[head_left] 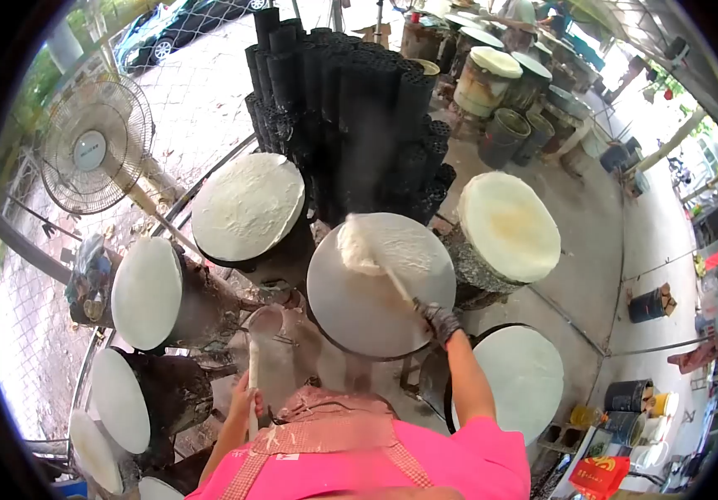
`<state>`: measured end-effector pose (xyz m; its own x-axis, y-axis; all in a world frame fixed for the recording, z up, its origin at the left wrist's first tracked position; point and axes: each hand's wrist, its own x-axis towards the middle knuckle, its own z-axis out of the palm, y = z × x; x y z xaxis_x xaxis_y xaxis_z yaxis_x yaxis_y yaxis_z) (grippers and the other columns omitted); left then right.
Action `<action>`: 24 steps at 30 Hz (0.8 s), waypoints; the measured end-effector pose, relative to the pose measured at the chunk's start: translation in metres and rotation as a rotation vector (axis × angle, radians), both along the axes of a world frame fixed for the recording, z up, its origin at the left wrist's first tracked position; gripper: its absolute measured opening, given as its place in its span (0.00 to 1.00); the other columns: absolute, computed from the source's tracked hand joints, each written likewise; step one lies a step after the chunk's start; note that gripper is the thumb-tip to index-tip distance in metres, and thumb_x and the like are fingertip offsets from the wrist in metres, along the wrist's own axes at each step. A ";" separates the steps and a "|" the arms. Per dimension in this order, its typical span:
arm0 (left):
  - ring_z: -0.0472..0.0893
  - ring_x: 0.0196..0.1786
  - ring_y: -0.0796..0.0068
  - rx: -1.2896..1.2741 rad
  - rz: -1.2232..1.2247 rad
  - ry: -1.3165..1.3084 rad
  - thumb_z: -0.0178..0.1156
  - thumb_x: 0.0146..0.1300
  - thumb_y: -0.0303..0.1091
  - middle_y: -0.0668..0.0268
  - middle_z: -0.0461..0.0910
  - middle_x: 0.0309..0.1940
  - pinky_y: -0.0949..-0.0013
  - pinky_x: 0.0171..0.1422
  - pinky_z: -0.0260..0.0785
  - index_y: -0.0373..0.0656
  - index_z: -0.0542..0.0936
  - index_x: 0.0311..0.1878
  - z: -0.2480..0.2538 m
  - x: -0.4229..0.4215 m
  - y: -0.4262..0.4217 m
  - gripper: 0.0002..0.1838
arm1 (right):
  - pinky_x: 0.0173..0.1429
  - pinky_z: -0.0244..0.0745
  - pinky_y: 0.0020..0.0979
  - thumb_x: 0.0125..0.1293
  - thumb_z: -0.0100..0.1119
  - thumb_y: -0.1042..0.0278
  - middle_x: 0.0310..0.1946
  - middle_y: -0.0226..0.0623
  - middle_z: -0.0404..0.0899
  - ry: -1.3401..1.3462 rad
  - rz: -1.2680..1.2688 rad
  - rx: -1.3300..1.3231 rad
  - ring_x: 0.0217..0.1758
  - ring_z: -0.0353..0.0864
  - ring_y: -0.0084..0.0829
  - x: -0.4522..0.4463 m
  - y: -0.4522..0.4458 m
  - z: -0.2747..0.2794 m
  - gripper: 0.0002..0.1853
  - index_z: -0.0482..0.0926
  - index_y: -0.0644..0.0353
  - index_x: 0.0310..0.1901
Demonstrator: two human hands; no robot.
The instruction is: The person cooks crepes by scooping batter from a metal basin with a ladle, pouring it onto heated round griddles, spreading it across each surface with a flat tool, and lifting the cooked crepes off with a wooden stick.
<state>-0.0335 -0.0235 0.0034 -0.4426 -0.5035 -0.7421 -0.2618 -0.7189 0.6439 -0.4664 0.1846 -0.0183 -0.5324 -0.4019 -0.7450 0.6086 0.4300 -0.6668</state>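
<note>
My right hand [438,322], in a dark glove, is closed around the thin handle of a batter spreader [398,286]. The spreader's head is hidden under pale wet batter [360,250], which lies on the upper part of a round grey griddle [375,310]. My left hand [246,402] grips a long pale wooden handle [254,367] upright at my left side. A round, bowl-like shape [266,320] sits at its upper end; whether the two are joined I cannot tell.
Round griddles covered with pale sheets surround me, including a left-back one [249,207], a right-back one [509,225] and a right-front one [519,379]. Black coal briquettes [350,117] are stacked behind the middle griddle. A fan [90,150] stands at left, by a wire fence.
</note>
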 end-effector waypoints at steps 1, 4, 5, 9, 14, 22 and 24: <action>0.60 0.10 0.76 0.023 0.022 -0.005 0.43 0.51 0.22 0.68 0.59 0.14 0.73 0.12 0.54 0.58 0.53 0.62 -0.001 -0.002 0.001 0.33 | 0.15 0.58 0.25 0.53 0.56 0.55 0.13 0.27 0.69 -0.060 0.068 0.035 0.12 0.63 0.23 0.008 0.002 -0.004 0.10 0.76 0.51 0.27; 0.59 0.10 0.78 0.065 0.038 -0.002 0.41 0.49 0.22 0.68 0.59 0.14 0.74 0.12 0.52 0.60 0.53 0.61 -0.011 0.012 0.005 0.34 | 0.13 0.55 0.23 0.52 0.58 0.57 0.11 0.25 0.65 0.238 0.267 -0.149 0.10 0.62 0.21 -0.002 0.051 -0.038 0.10 0.72 0.52 0.23; 0.58 0.10 0.78 0.074 0.055 -0.022 0.41 0.48 0.22 0.68 0.59 0.14 0.74 0.11 0.52 0.60 0.53 0.61 -0.007 0.013 0.004 0.34 | 0.14 0.56 0.24 0.53 0.57 0.57 0.12 0.26 0.67 0.217 0.228 -0.197 0.11 0.62 0.22 -0.012 0.046 -0.028 0.10 0.73 0.52 0.24; 0.58 0.10 0.78 0.066 0.107 -0.010 0.42 0.47 0.22 0.67 0.59 0.15 0.75 0.11 0.51 0.61 0.53 0.61 -0.008 0.019 0.011 0.35 | 0.15 0.59 0.27 0.55 0.51 0.52 0.14 0.29 0.70 0.185 0.067 -0.082 0.11 0.63 0.24 -0.065 0.011 -0.021 0.13 0.76 0.53 0.26; 0.58 0.10 0.78 0.136 0.176 0.018 0.43 0.48 0.22 0.67 0.59 0.15 0.74 0.11 0.52 0.63 0.54 0.61 -0.029 0.030 0.012 0.35 | 0.13 0.52 0.25 0.52 0.57 0.61 0.11 0.25 0.65 -0.190 0.347 0.084 0.11 0.62 0.20 0.004 -0.007 0.053 0.06 0.73 0.51 0.24; 0.58 0.09 0.79 0.135 0.276 0.117 0.43 0.50 0.22 0.68 0.59 0.14 0.75 0.10 0.51 0.59 0.54 0.61 0.000 0.034 0.036 0.33 | 0.30 0.69 0.31 0.59 0.47 0.61 0.34 0.32 0.75 -0.018 0.441 0.024 0.29 0.73 0.30 -0.092 -0.040 -0.011 0.13 0.73 0.56 0.43; 0.58 0.10 0.79 0.041 0.192 0.012 0.43 0.51 0.24 0.68 0.59 0.14 0.74 0.11 0.52 0.60 0.54 0.60 -0.007 0.039 0.036 0.32 | 0.38 0.69 0.29 0.58 0.46 0.63 0.39 0.29 0.74 0.684 1.111 0.103 0.35 0.73 0.30 -0.088 -0.026 -0.038 0.14 0.72 0.54 0.46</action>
<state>0.0051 0.0122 -0.0032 -0.3505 -0.5487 -0.7590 -0.1098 -0.7808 0.6151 -0.5545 0.1584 -0.0568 -0.2356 -0.8265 -0.5112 -0.5485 0.5473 -0.6321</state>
